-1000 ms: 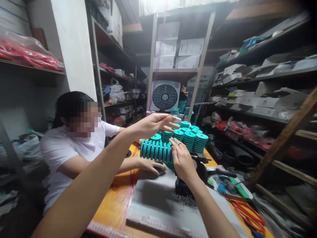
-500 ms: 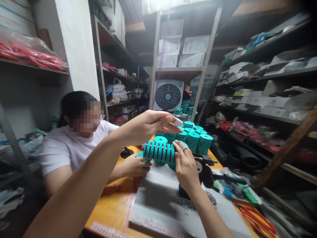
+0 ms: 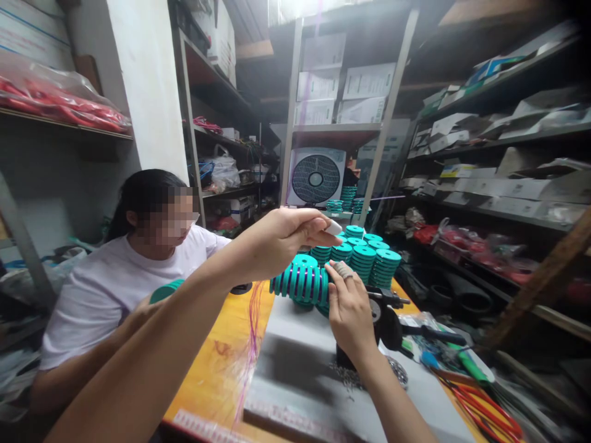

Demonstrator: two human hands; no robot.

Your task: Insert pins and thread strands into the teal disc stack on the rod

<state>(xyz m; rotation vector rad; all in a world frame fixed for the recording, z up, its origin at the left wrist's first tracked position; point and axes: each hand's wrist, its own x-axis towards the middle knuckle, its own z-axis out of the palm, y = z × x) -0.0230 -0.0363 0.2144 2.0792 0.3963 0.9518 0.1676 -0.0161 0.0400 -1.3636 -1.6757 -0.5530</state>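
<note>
A row of teal spools [image 3: 299, 284] with purple between their rims lies sideways on a black winding device [image 3: 385, 301]. My right hand [image 3: 351, 304] rests at the row's right end, fingers curved over the last spool; rings show on one finger. Above the row, my left hand [image 3: 295, 237] is held with fingers pressed together and a white covering [image 3: 333, 228] on a fingertip. Whatever it pinches is too fine or hidden to make out. Purple threads [image 3: 253, 326] trail over the table left of the row.
A co-worker [image 3: 133, 271] sits at left, holding teal spools [image 3: 166, 290]. Stacked teal spools [image 3: 362, 261] stand behind my hands. Small metal pieces [image 3: 346, 374] lie by the device's base, and orange cable [image 3: 484, 409] and tools at right. A box fan [image 3: 316, 177] stands behind.
The co-worker's hand has drawn back from the row's left end toward their body with teal spools. Purple threads now show on the table. My hands have barely moved.
</note>
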